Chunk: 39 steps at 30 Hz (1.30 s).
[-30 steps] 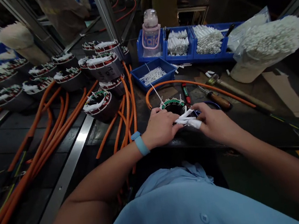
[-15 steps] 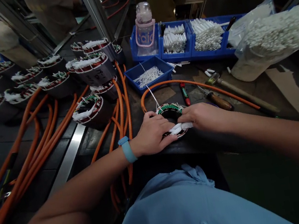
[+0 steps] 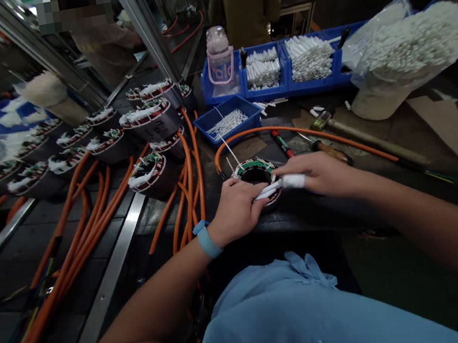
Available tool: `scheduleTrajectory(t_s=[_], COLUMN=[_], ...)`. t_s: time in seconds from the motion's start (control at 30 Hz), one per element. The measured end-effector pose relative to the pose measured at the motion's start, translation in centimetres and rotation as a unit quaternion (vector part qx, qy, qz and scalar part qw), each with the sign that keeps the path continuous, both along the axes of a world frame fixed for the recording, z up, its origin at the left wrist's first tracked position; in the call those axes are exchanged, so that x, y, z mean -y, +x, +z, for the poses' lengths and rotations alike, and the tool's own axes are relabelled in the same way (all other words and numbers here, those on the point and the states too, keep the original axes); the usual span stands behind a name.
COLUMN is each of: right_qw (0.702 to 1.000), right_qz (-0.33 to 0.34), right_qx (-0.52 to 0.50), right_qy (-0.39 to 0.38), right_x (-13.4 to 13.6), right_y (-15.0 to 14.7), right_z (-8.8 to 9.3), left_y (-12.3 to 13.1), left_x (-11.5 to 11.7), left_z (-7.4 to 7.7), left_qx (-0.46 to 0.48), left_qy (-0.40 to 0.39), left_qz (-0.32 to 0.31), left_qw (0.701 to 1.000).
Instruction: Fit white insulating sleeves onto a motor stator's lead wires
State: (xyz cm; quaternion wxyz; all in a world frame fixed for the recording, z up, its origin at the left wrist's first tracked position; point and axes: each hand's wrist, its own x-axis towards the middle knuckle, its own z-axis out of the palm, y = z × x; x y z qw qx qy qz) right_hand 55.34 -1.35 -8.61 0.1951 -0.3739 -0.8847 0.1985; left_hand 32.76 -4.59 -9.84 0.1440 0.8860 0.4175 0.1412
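Note:
A ring-shaped motor stator (image 3: 254, 167), with a green band and reddish windings along its rim, lies on the bench before me. My left hand (image 3: 237, 208) is closed on its near left rim, with the thumb and fingers at the white sleeving (image 3: 268, 190) there. At the near right rim, my right hand (image 3: 322, 176) pinches the other end of that sleeving; a white wrap (image 3: 294, 181) shows at its fingers. Its fingertips are partly hidden. A thin white cable tie (image 3: 231, 150) sticks up from the stator's far left side.
Behind the stator stand a blue tray of white ties (image 3: 226, 128) and blue bins of white tubes (image 3: 311, 58). An orange cable (image 3: 266, 128) curves past a red marker (image 3: 281, 142) and a hammer (image 3: 373, 141). More stators (image 3: 151, 176) stand left. Other people are beyond the bench.
My view has shifted, so the stators on the left appear further right. My right hand's fingers have opened out slightly at the rim, showing more of the white wrap. Both hands stay at the stator.

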Motion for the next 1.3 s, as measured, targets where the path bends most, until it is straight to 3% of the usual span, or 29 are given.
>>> scheduleTrajectory(t_s=[0.07,0.13,0.27,0.43,0.63,0.77,0.9,1.07,1.17,1.3], right_qw=[0.989,0.980,0.975,0.956,0.965,0.987,0.981,0.960,0.972,0.990], right_qz=[-0.099,-0.128,-0.034,0.017,0.068,0.143,0.169,0.245,0.223,0.115], right_qx=[-0.107,-0.149,-0.210,-0.288,-0.212,-0.071,0.061,0.119,0.058,-0.053], right_qy=[0.016,0.011,-0.061,-0.056,-0.138,-0.030,0.074,0.071,0.037,0.069], right_x=[-0.4,-0.6,-0.7,-2.1,-4.8,-6.0,-5.8,-5.0,-4.8,-3.2], right_y=[1.9,2.8,1.8,-0.2,0.0,0.9,0.1,-1.5,-0.6,1.1], right_z=[-1.2,-2.8,-5.0,-4.8,-3.1,-1.3,0.4,1.6,1.0,-2.0], left_y=[-0.1,-0.2,0.0,0.6,1.0,1.0,1.1,1.0,1.0,0.9], left_x=[-0.2,-0.3,-0.2,-0.1,-0.3,-0.3,-0.4,-0.4,-0.4,-0.4], left_z=[-0.1,-0.2,-0.1,-0.5,-1.4,-1.6,-1.7,-1.8,-1.8,-1.7], left_qx=[0.010,0.014,-0.010,-0.003,0.071,0.091,0.092,0.074,0.071,0.069], left_qy=[0.003,0.012,0.018,0.043,0.034,0.040,0.047,0.039,0.042,0.047], left_qz=[-0.007,-0.005,-0.002,0.030,0.053,0.061,0.064,0.065,0.064,0.057], left_qw=[1.000,1.000,1.000,0.999,0.996,0.993,0.993,0.994,0.994,0.995])
